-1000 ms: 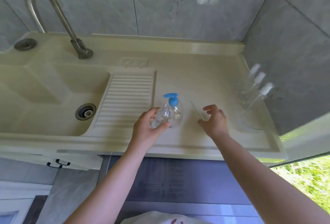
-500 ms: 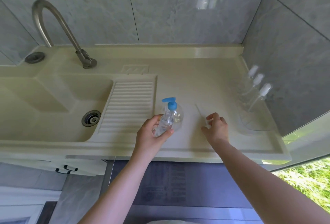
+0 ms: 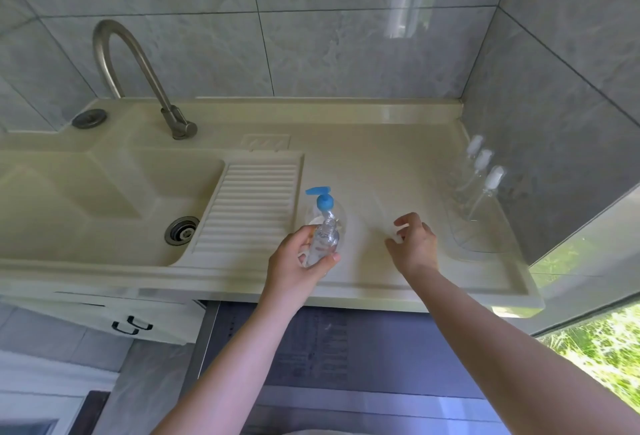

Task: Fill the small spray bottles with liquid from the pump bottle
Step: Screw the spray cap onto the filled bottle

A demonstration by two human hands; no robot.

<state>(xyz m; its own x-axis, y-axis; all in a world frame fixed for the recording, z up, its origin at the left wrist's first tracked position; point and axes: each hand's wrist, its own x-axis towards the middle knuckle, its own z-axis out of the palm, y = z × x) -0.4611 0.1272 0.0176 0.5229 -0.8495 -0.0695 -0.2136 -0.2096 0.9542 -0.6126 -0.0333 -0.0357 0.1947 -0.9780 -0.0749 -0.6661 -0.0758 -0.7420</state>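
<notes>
Grey tiled walls [image 3: 329, 53], cream sink counter [image 3: 381, 157], steel tap [image 3: 138, 63], sunlit window [image 3: 595, 348].

Pump bottle [image 3: 332, 216]: clear, rounded body, blue pump head with spout pointing left; upright on the counter, centre of frame, partly hidden behind the small bottle.
Small bottle [image 3: 323, 240]: clear, slim, no cap on its neck; tilted with neck up toward the pump, just below centre of frame, gripped by the left hand [image 3: 298, 268].
Spray bottles [image 3: 485, 188]: three, clear with white tops, in a row at right of frame by the wall.
</notes>
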